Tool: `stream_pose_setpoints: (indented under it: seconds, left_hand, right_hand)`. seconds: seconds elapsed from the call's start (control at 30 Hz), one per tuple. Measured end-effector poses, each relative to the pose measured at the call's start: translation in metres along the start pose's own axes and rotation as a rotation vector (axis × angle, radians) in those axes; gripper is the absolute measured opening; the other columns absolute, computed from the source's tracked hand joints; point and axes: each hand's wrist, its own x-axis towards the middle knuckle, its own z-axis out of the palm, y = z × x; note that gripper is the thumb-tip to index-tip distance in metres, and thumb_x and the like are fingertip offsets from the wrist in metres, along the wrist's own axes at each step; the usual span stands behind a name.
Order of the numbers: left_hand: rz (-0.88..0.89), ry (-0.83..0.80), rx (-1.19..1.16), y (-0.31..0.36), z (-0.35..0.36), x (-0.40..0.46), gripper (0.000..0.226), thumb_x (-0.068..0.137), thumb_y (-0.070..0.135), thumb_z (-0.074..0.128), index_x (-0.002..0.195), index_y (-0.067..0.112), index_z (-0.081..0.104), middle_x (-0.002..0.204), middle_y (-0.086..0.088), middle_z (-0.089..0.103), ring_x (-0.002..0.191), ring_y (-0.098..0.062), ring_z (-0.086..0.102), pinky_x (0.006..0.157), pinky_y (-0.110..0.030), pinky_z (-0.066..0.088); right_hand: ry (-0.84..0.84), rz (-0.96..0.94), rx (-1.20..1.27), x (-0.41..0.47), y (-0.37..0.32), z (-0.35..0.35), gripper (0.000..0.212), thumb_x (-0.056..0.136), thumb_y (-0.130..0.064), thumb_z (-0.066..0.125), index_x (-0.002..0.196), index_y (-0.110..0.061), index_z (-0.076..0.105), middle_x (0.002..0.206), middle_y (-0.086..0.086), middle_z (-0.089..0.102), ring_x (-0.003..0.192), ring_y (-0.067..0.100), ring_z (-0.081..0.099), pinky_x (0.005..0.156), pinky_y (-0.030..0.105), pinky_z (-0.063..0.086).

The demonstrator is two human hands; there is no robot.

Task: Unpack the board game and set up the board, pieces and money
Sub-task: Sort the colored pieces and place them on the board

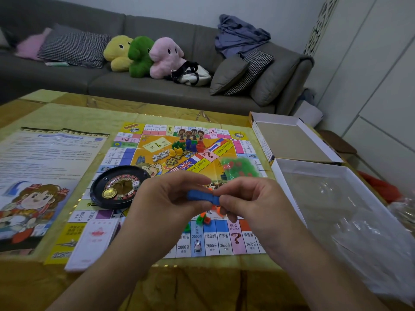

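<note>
The colourful game board (157, 151) lies unfolded on the table. Above its near edge my left hand (166, 198) and my right hand (249, 203) both pinch one blue plastic piece (201, 195) between them. Small orange and green pieces (203, 217) lie on the board just under my hands. A clear bag of green and red houses (239, 167) rests on the board's right side. Coloured player pieces (187, 147) stand clustered near the board's middle. A black roulette wheel (118, 187) with a die sits on the left part. A stack of paper money (94, 241) lies at the near left corner.
A printed rules sheet (45, 176) lies left of the board. Two open box halves (292, 140) (336, 209) stand at the right, the nearer one holding clear plastic wrap. Behind the table is a grey sofa (157, 86) with plush toys and cushions.
</note>
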Motion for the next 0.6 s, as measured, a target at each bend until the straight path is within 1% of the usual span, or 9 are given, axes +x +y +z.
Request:
stream_pose_setpoints:
  seconds: [0.1,0.2,0.27,0.33,0.43,0.5,0.57,0.6]
  left_hand:
    - [0.035,0.028,0.053,-0.0009,-0.0001,0.0,0.037,0.073,0.002,0.088,0.101,0.025,0.08,0.094,0.013,0.08,0.088,-0.008,0.077,0.072,-0.021,0.061]
    - [0.059,0.044,0.088,-0.002,0.0009,-0.002,0.037,0.073,0.003,0.088,0.101,0.026,0.081,0.094,0.015,0.08,0.089,-0.006,0.077,0.076,-0.026,0.063]
    - [0.078,0.053,0.111,-0.0026,0.0013,-0.0034,0.037,0.073,0.003,0.088,0.101,0.027,0.082,0.094,0.017,0.08,0.089,-0.003,0.077,0.078,-0.024,0.063]
    - [0.1,0.055,0.149,-0.0026,-0.0001,-0.0054,0.037,0.073,0.004,0.089,0.1,0.029,0.083,0.094,0.019,0.079,0.089,-0.001,0.076,0.08,-0.021,0.062]
    - [0.113,0.045,0.167,-0.0031,-0.0016,-0.0074,0.038,0.074,0.005,0.088,0.101,0.03,0.082,0.095,0.02,0.079,0.091,-0.001,0.075,0.08,-0.02,0.062]
    - [0.098,0.033,0.136,-0.0038,-0.002,-0.0068,0.037,0.075,0.004,0.087,0.102,0.028,0.082,0.096,0.017,0.08,0.091,-0.004,0.076,0.08,-0.022,0.062]
    - [0.039,0.02,0.004,-0.0033,-0.0031,-0.0048,0.036,0.074,0.004,0.084,0.104,0.024,0.08,0.096,0.01,0.081,0.091,-0.011,0.078,0.079,-0.026,0.063]
    - [0.007,0.018,-0.078,-0.0022,-0.0037,-0.0039,0.035,0.074,0.006,0.082,0.105,0.022,0.078,0.097,0.006,0.081,0.092,-0.013,0.078,0.079,-0.027,0.063]
  right_hand:
    - [-0.004,0.054,0.087,0.0013,0.0002,-0.0006,0.019,0.09,0.009,0.071,0.089,-0.007,0.081,0.079,0.016,0.076,0.067,0.022,0.071,0.06,0.029,0.056]
    - [-0.006,0.077,0.096,0.0023,0.001,-0.0009,0.017,0.089,0.01,0.072,0.088,-0.006,0.08,0.077,0.018,0.075,0.065,0.02,0.07,0.06,0.03,0.056]
    - [-0.015,0.106,0.117,0.0018,0.0005,-0.0002,0.019,0.088,0.012,0.072,0.084,-0.006,0.079,0.073,0.017,0.074,0.062,0.019,0.069,0.056,0.028,0.054]
    - [-0.044,0.167,0.197,0.0011,0.0015,0.0013,0.023,0.087,0.015,0.07,0.08,-0.006,0.077,0.071,0.018,0.071,0.059,0.02,0.066,0.053,0.028,0.05]
    - [-0.068,0.238,0.308,-0.0007,0.0031,0.0029,0.026,0.087,0.016,0.068,0.076,-0.007,0.075,0.073,0.019,0.069,0.057,0.021,0.062,0.053,0.028,0.048]
    - [-0.065,0.224,0.334,-0.0008,0.0036,0.0044,0.022,0.087,0.014,0.069,0.08,-0.005,0.075,0.074,0.02,0.07,0.058,0.022,0.063,0.053,0.028,0.049]
    - [-0.067,0.201,0.375,-0.0001,0.0021,0.0059,0.01,0.083,0.006,0.074,0.09,-0.001,0.074,0.078,0.021,0.072,0.062,0.023,0.065,0.053,0.027,0.051]
    - [-0.063,0.186,0.389,0.0008,0.0019,0.0059,0.016,0.078,0.0,0.077,0.094,0.0,0.074,0.08,0.021,0.073,0.065,0.024,0.066,0.053,0.026,0.052]
